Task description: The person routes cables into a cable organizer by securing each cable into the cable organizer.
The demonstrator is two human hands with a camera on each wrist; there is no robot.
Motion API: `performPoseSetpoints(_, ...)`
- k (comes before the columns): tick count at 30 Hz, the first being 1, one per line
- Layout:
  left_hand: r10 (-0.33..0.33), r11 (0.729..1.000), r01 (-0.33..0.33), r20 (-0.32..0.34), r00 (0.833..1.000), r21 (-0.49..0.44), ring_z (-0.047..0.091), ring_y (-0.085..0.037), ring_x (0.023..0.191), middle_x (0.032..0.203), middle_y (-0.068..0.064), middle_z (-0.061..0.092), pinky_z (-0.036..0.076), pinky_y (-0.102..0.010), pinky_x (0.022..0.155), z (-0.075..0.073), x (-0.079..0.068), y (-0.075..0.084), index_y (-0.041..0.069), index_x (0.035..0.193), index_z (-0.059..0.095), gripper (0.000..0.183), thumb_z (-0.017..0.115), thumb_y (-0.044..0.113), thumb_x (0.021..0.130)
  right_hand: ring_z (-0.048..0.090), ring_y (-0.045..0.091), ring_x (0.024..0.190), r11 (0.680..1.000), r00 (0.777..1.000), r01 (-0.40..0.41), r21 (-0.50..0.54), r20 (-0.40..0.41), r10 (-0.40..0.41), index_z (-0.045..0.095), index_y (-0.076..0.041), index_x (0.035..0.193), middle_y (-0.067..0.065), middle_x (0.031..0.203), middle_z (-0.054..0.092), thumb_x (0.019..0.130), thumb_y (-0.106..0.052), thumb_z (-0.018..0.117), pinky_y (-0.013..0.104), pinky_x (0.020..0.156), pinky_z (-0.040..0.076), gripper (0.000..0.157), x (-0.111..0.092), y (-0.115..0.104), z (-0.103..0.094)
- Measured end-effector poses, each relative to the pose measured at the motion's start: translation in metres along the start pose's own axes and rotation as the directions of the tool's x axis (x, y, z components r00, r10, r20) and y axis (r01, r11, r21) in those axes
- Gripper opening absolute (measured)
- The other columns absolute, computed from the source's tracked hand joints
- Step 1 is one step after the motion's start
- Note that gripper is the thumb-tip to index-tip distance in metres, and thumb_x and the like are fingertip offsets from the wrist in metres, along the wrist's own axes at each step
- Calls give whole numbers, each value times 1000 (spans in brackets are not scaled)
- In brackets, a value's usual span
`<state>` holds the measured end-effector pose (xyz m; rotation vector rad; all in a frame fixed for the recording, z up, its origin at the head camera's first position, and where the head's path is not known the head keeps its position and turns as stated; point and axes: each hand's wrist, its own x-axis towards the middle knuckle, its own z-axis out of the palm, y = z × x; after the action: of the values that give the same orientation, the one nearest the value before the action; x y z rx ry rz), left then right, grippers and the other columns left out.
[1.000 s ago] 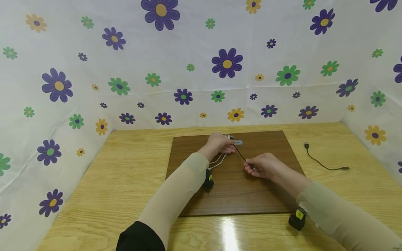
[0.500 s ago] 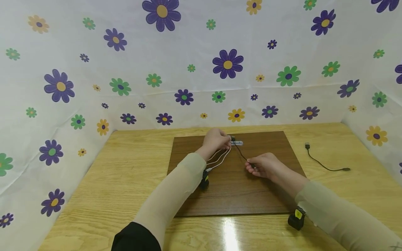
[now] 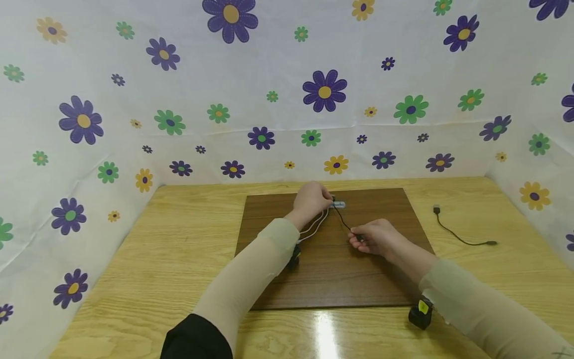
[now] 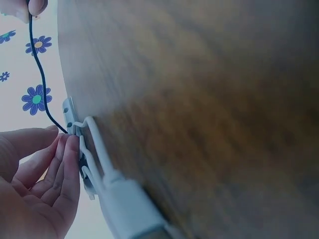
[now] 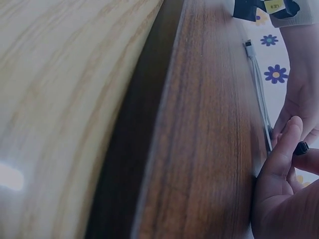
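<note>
A small pale cable holder [image 3: 339, 204] lies near the far edge of the brown board, its left part hidden by my left hand [image 3: 312, 198]. In the left wrist view, thumb and fingertips of that hand pinch a thin black cable [image 4: 42, 74] right at the holder [image 4: 69, 109]. White cables [image 3: 314, 230] run from the holder toward me, ending in a white plug [image 4: 134, 209]. My right hand [image 3: 375, 236], over the board's middle right, holds the other end of the black cable; its small black connector [image 5: 301, 148] pokes out between thumb and finger.
The brown board [image 3: 341, 279] lies on a light wooden table [image 3: 179, 249]. To its right, a second black USB cable [image 3: 462, 238] lies loose on the table. A flower-patterned cloth [image 3: 278, 65] surrounds the table at the back and sides.
My left hand has shifted slightly right, back onto the black cable at the holder, after sitting left of it half a second ago. The right hand has stayed almost still.
</note>
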<state>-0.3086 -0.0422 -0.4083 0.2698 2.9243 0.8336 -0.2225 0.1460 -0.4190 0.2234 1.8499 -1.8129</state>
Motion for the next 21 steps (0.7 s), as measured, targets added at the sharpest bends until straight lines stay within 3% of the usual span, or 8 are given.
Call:
performPoseSetpoints(8, -31, 996, 29, 23, 999, 82, 76, -20, 101, 112, -1, 81, 65, -35, 83, 0, 4, 9, 14, 102, 85, 12, 75, 19, 101, 66, 1, 59, 1000, 1000, 2, -10, -8, -2, 75, 4, 96, -4, 67, 71, 108, -8, 58, 13, 57, 57, 24, 0, -1, 0)
performPoseSetpoints(15, 48, 976, -51, 22, 999, 211, 75, -18, 91, 102, -1, 82, 61, -30, 70, 4, 10, 9, 12, 92, 83, 13, 72, 13, 99, 66, 0, 58, 1000, 1000, 5, -14, 20, -5, 74, 2, 92, -5, 68, 70, 108, -7, 57, 13, 57, 57, 25, 2, 3, 1)
performPoseSetpoints(21, 71, 966, -71, 8, 997, 248, 67, -13, 77, 89, 1, 79, 54, -27, 63, 6, 16, 9, 13, 82, 79, 17, 74, 13, 97, 66, 1, 58, 1000, 1000, 9, -2, 18, -9, 75, 1, 88, -4, 67, 70, 108, -6, 56, 12, 56, 57, 28, 5, 5, 1)
